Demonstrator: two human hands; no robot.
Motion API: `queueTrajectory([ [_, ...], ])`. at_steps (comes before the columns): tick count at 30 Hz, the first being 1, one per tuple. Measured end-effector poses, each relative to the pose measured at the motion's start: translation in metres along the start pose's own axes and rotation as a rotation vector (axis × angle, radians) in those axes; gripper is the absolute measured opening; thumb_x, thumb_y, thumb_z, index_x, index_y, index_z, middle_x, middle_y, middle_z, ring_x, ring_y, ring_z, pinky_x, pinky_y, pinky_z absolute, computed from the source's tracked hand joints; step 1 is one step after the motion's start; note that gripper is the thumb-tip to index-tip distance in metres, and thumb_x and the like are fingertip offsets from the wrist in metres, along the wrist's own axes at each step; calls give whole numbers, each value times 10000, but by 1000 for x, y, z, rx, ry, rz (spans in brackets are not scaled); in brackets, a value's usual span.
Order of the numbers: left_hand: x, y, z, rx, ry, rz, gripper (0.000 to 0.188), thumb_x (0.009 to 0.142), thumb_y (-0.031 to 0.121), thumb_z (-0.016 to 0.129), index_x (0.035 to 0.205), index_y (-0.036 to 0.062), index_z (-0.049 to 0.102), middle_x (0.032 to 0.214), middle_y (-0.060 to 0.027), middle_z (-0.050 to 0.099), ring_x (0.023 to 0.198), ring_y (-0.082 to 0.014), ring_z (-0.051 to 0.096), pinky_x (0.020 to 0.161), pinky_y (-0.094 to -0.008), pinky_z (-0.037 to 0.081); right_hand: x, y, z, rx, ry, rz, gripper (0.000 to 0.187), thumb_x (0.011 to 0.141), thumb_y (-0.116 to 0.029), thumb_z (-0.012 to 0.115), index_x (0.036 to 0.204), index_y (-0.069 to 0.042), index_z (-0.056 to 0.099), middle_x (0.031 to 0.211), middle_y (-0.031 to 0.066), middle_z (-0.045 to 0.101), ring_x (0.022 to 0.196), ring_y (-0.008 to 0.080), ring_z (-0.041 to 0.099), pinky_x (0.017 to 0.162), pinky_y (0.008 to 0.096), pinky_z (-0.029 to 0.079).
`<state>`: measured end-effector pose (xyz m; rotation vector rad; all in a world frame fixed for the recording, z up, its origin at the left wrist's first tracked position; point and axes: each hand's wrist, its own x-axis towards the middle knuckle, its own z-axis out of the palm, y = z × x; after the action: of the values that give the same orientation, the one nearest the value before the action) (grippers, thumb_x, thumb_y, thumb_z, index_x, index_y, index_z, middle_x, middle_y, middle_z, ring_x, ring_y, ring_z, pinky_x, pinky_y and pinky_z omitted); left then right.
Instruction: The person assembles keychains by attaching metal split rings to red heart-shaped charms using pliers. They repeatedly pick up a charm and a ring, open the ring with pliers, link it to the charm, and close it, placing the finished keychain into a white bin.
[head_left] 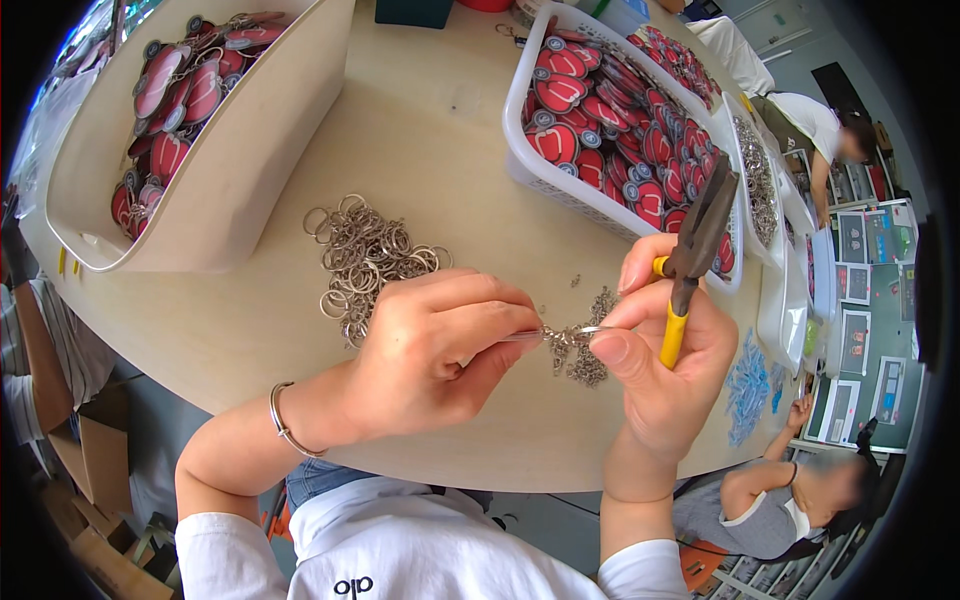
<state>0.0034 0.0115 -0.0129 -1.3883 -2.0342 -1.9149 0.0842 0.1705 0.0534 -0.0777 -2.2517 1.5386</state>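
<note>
The fingers (pixel 497 365) of the left hand (pixel 425 350) were clenched on a thin, flat piece (pixel 522 337), seen nearly edge-on and mostly covered. A metal ring (pixel 597 329) was pinched between thumb and fingers of the right hand (pixel 665 350); pliers (pixel 700 235) with yellow grips were also retained in that hand, their nose directed upward. Between the hands, above the desk (pixel 450 130), small metal links (pixel 562 336) were positioned; whether they were joined to the ring could not be determined. A heap of key rings (pixel 370 260) was located just beyond the left hand, and a heap of small chains (pixel 587 372) was located beneath the links. Red tags (pixel 610 130) were contained in a white basket (pixel 620 218) at the far right. Tags fitted with rings (pixel 185 95) were contained in a cream bin (pixel 275 140) at the far left. Light-blue pieces (pixel 747 390) were placed right of the right hand.
</note>
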Motion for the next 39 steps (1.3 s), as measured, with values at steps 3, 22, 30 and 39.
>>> queueTrajectory([
  [3, 0, 1, -1, -7, -3, 4, 161, 688, -70, 731, 827, -8, 680, 843, -112, 680, 657, -194, 634, 520, -277, 497, -1, 1, 0, 0, 3, 3, 240, 682, -151, 847, 727, 1, 667, 920, 37, 483, 812, 141, 477, 691, 262, 412],
  [22, 5, 1, -20, 439, 98, 476, 372, 529, -36, 606, 890, -23, 695, 960, -114, 688, 734, -232, 652, 567, -286, 533, -28, 9, -27, -571, -216, -185, 417, 675, -322, 816, 651, 4, 558, 897, 119, 535, 758, 282, 507, 650, 366, 450],
  [30, 4, 4, -22, 499, 56, 510, 384, 542, -7, 601, 913, -29, 697, 991, -116, 682, 769, -231, 654, 587, -291, 542, -34, 4, -28, -708, -242, -285, 340, 619, -235, 833, 663, -20, 573, 871, 118, 546, 735, 277, 524, 614, 376, 443],
  [39, 4, 4, -22, 468, 43, 532, 382, 558, 23, 605, 926, -32, 695, 1000, -120, 680, 784, -233, 651, 593, -289, 538, -34, 5, -29, -673, -268, -263, 329, 603, -192, 841, 667, -21, 568, 863, 127, 554, 708, 276, 531, 580, 362, 449],
])
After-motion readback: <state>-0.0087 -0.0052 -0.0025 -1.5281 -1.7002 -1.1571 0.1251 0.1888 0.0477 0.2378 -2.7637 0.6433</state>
